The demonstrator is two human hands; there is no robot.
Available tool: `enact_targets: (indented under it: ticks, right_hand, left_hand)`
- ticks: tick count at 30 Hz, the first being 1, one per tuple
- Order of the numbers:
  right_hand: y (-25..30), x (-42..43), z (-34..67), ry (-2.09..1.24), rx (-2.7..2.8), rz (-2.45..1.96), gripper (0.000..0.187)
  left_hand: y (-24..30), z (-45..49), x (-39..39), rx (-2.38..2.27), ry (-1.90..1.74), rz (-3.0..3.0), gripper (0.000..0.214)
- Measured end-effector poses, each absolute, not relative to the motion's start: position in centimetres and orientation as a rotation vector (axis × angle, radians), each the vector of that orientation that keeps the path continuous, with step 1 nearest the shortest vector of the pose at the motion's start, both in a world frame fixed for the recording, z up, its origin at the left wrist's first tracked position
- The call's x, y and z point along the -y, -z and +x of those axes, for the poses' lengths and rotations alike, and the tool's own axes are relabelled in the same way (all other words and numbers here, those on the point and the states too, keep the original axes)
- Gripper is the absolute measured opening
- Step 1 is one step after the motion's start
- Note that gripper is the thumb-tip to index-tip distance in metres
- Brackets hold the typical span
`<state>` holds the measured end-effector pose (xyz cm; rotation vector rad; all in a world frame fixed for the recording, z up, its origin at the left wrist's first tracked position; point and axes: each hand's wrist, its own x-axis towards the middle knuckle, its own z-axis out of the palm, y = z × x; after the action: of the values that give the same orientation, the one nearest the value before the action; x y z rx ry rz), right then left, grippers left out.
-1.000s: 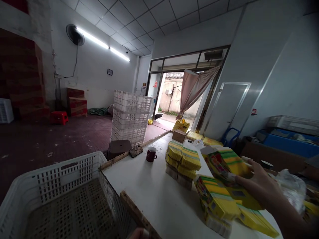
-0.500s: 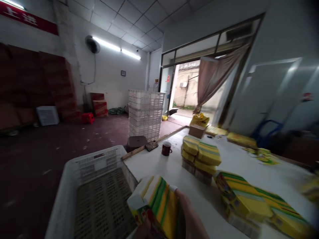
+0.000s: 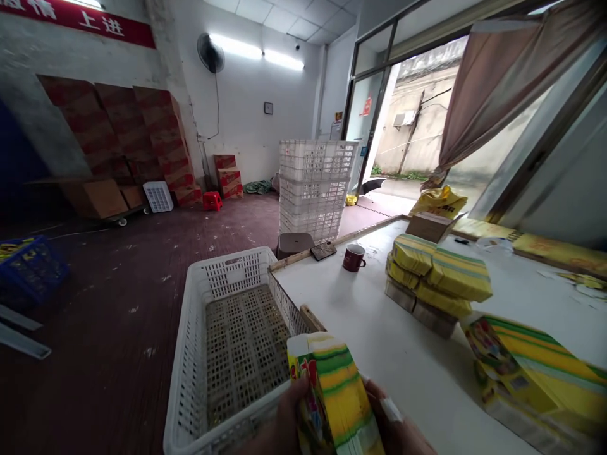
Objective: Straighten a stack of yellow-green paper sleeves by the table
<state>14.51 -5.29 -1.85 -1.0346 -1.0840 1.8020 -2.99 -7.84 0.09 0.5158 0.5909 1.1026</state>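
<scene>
Left hand [image 3: 290,414] and right hand [image 3: 391,423] (one right finger carries a white wrapping [image 3: 392,409]) clamp a yellow packet bundle [image 3: 339,392] from opposite sides. The bundle is located near the white crate [image 3: 253,270] and the table [image 3: 374,328]. Beyond it, packet stacks [image 3: 456,275] and a mug [image 3: 353,259] stand on the table. Farther, stacked crates [image 3: 313,196] occupy the floor [image 3: 137,328].

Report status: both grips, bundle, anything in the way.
Left grip and right grip on yellow printed bundle, one each side. Bundle near table edge. Wooden strip, white crate close by; possible snags.
</scene>
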Motion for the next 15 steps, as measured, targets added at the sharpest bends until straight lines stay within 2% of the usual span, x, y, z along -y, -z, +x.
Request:
enact_targets:
  ticks: [5, 10, 15]
  right_hand:
    - [2.8, 5.6, 13.9, -1.971, 0.846, -1.015, 0.047]
    - [3.0, 5.7, 13.6, -1.899, 0.965, -1.008, 0.042]
    - [2.6, 5.7, 14.4, -1.859, 1.021, -1.001, 0.053]
  left_hand:
    - [-1.0, -2.6, 7.9, -0.467, -1.021, 0.505, 0.080]
    - [0.1, -3.0, 7.8, -0.554, -0.925, 0.498, 0.078]
    - [2.1, -3.4, 7.6, -0.566, -0.782, 0.486, 0.070]
